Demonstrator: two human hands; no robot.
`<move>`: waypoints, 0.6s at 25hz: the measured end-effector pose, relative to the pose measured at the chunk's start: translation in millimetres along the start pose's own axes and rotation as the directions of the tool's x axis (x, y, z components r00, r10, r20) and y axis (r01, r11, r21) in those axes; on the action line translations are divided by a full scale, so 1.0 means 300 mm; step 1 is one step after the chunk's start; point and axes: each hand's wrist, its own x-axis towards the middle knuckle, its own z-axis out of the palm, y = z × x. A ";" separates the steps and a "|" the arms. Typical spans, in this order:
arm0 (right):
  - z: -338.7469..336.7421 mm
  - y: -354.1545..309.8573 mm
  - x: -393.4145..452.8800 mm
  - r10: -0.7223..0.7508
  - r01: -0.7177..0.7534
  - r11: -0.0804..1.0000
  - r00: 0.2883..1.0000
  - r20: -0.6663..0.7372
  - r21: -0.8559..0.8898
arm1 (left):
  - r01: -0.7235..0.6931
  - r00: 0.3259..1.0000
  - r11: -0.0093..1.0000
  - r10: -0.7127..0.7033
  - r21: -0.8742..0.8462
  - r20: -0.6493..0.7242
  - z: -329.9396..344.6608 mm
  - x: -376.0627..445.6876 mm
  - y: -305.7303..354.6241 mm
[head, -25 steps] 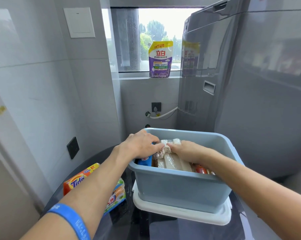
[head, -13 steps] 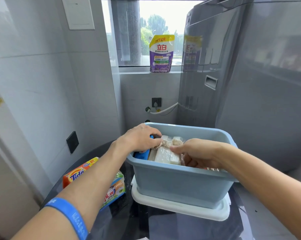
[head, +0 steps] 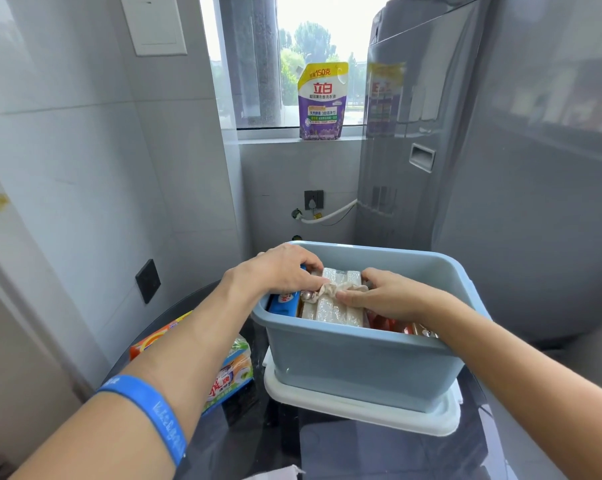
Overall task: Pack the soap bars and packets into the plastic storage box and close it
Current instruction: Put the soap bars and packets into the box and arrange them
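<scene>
A light blue plastic storage box (head: pixel 362 368) stands on its white lid (head: pixel 362 408) on a dark glass table. Inside lies a clear-wrapped pack of pale soap bars (head: pixel 334 308), a blue packet (head: pixel 285 303) at the left wall and red packets (head: pixel 389 323) on the right. My left hand (head: pixel 282 268) and my right hand (head: pixel 386 294) are both over the box, pinching the bunched wrapper end on top of the soap pack. Outside the box, left of it, lie an orange Tide packet (head: pixel 154 341) and a green-and-blue soap packet (head: pixel 233 379).
A grey washing machine (head: pixel 483 168) stands close behind and to the right of the box. A purple detergent pouch (head: pixel 322 102) sits on the window sill. Tiled wall with a dark socket (head: pixel 148 280) is on the left. A hose (head: pixel 330 214) runs along the back wall.
My right hand has moved back toward the left hand onto the wrapper's bunched end. The soap pack has settled lower and flatter in the box.
</scene>
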 end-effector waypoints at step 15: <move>0.225 -0.333 -0.297 -0.536 0.560 0.798 0.494 -0.684 -0.220 | 0.245 0.786 0.947 -0.320 -0.208 -0.529 0.145 -0.484 -0.292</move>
